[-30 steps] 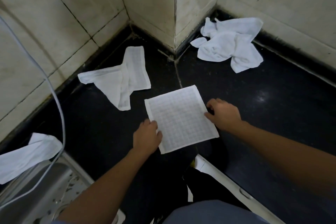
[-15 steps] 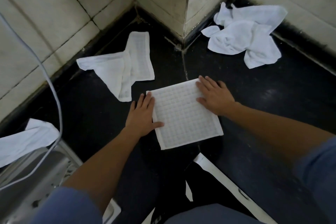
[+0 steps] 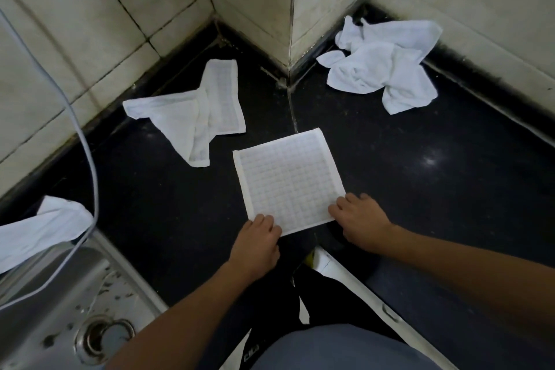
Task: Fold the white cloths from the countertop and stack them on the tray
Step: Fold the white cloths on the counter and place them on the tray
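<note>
Head view: square white cloth (image 3: 288, 180) flat on dark bench (image 3: 435, 189) (waffle weave up), near corners pinched by left hand (image 3: 255, 245) and right hand (image 3: 359, 221), fingers curled over its edge.

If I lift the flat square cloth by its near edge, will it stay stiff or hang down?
Likely floppy: the square cloth is thin fabric, and the crumpled cloth nearby holds soft folds. Probably light too. Its waffle texture may grip the dark countertop slightly when pushed.

Head cam, wide-angle, looks fwd & down, close over countertop (image 3: 450, 189) corner.
</note>
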Tool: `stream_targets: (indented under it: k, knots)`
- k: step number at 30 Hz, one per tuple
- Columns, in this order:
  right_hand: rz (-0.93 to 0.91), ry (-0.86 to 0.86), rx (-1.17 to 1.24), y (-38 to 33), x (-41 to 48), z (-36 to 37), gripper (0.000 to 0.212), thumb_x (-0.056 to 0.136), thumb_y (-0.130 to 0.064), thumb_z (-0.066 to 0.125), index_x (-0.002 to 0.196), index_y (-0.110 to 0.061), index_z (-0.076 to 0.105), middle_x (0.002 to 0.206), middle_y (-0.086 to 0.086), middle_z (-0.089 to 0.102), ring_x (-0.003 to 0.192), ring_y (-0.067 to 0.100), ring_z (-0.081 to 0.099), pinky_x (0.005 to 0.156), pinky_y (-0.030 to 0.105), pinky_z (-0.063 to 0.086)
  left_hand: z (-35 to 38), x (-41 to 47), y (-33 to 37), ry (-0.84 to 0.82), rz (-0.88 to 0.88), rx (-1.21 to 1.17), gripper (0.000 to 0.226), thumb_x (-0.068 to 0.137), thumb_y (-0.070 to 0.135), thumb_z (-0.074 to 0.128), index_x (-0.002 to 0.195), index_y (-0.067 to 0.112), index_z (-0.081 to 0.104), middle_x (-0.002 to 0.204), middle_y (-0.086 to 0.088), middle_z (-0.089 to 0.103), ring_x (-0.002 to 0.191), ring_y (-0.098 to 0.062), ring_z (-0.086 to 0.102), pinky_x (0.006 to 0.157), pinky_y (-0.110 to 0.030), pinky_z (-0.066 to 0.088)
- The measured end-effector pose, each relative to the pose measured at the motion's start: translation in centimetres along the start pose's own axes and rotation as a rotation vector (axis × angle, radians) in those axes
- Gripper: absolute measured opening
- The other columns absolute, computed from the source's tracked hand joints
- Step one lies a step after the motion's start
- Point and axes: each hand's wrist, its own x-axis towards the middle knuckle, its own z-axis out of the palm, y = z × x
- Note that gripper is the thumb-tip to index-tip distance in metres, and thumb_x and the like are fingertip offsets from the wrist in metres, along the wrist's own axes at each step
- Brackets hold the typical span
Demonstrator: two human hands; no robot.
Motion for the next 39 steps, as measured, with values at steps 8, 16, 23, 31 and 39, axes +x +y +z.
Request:
stream_targets:
  k: [8,16,23,31,39]
  knots:
    - [0.073,0.022,0.049,0.7,-0.1,0.7,0.020,0.066,-0.022,0.072,0.080,-0.014,0.060,0.078,0.006,0.063,0.069,0.025,0.060,0.053,0.033,0.044,0.3,0.0,-0.6,-0.006,-0.129,0.041,0.025,0.057,0.009,0.076,0.075,0.012,0.059,0.079,-0.006,0.058,0.078,-0.023,0.054,0.066,-0.032,0.048]
    - [0.040,0.175,0.327,2.2,-1.5,-0.3,0.019,0.082,-0.036,0.049,0.075,-0.022,0.061,0.086,-0.007,0.054,0.077,0.013,0.052,0.063,0.028,0.041,0.0,-2.6,-2.5,0.007,-0.100,-0.271,0.006,0.080,0.015,0.058,0.076,0.012,0.060,0.084,0.000,0.057,0.082,-0.016,0.046,0.072,-0.031,0.044]
    - [0.359,0.150,1.027,5.7,2.2,-3.3,0.006,0.085,-0.017,0.067,0.079,-0.019,0.067,0.079,-0.002,0.068,0.075,0.015,0.063,0.074,0.038,0.054,-4.8,-0.7,-4.9,0.085,-0.449,-0.818,0.009,0.084,0.013,0.066,0.076,0.010,0.068,0.071,0.002,0.065,0.065,-0.005,0.057,0.062,-0.019,0.046]
    - [0.513,0.297,1.121,6.6,10.0,-4.5,0.007,0.084,-0.016,0.070,0.085,-0.021,0.065,0.078,0.000,0.065,0.077,0.014,0.061,0.076,0.027,0.047,-6.3,5.4,-8.5,0.134,-0.814,-1.037,0.013,0.087,0.009,0.057,0.083,-0.001,0.065,0.077,-0.018,0.070,0.059,-0.020,0.065,0.051,-0.025,0.046]
    - [0.541,0.255,0.866,6.6,13.1,-4.3,0.008,0.088,-0.027,0.064,0.094,-0.023,0.063,0.083,-0.005,0.064,0.081,0.017,0.062,0.075,0.031,0.049,-5.6,7.7,-10.3,0.120,-0.896,-0.872,0.011,0.088,0.016,0.060,0.079,0.011,0.064,0.074,-0.011,0.069,0.052,-0.023,0.066,0.061,-0.035,0.057]
